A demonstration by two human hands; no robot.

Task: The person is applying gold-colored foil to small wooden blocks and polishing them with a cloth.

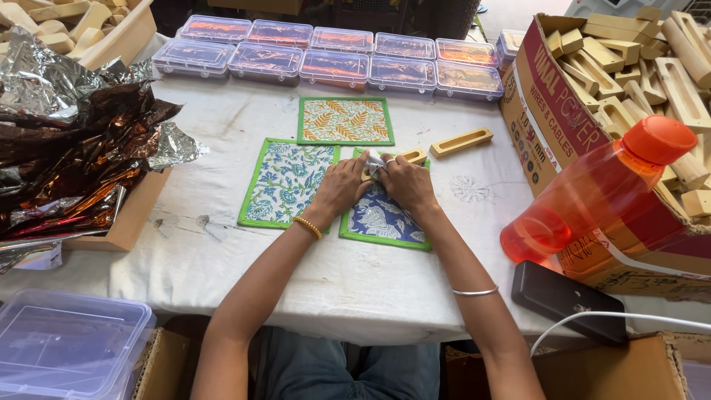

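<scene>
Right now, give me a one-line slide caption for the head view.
Both hands, left hand and right hand, press a small wooden block and silvery scrap onto a blue quilted mat.

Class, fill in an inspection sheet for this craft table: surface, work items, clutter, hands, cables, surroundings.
Surface: white cloth-covered table, faintly stained.
Work items: three green-edged printed mats: orange-leaf mat, pale blue floral mat, dark blue mat; wooden slotted piece lying apart; another wooden piece and a bit of white material at the fingers.
Clutter: crumpled foil sheets, orange bottle, black phone.
Hands: left hand and right hand together over the dark blue mat, pinching the white material.
Cables: white cable by the phone.
Surroundings: rows of clear lidded boxes, carton of wooden pieces, empty clear tub.
</scene>
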